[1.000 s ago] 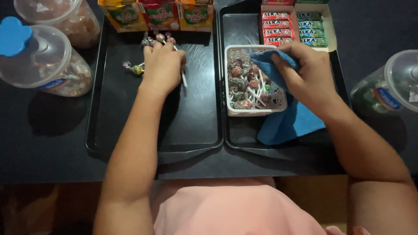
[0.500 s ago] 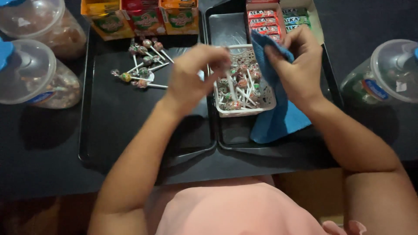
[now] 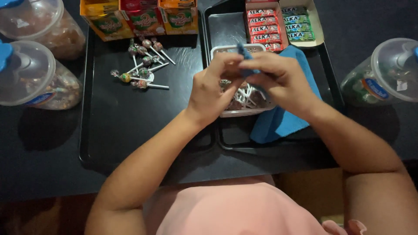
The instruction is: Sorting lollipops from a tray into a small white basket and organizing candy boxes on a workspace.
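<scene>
My two hands meet above a white basket (image 3: 244, 113) of lollipops standing in the right black tray (image 3: 331, 98). My right hand (image 3: 283, 78) grips a blue cloth (image 3: 283, 119), which trails down onto the tray. A corner of the cloth sticks up between the fingertips. My left hand (image 3: 213, 91) has its fingers pinched shut against that fold; whatever else they pinch is hidden. Several wrapped lollipops (image 3: 141, 65) with white sticks lie loose on the left black tray (image 3: 113, 126).
Three colourful cartons (image 3: 141, 17) stand at the back of the left tray. An open box of red and green candy bars (image 3: 283, 24) sits behind the basket. Clear lidded sweet jars stand at the left (image 3: 35, 82) and right (image 3: 385, 72).
My left hand left the loose lollipops on the left tray, reached into the basket, and has now risen to meet my right hand and the cloth.
</scene>
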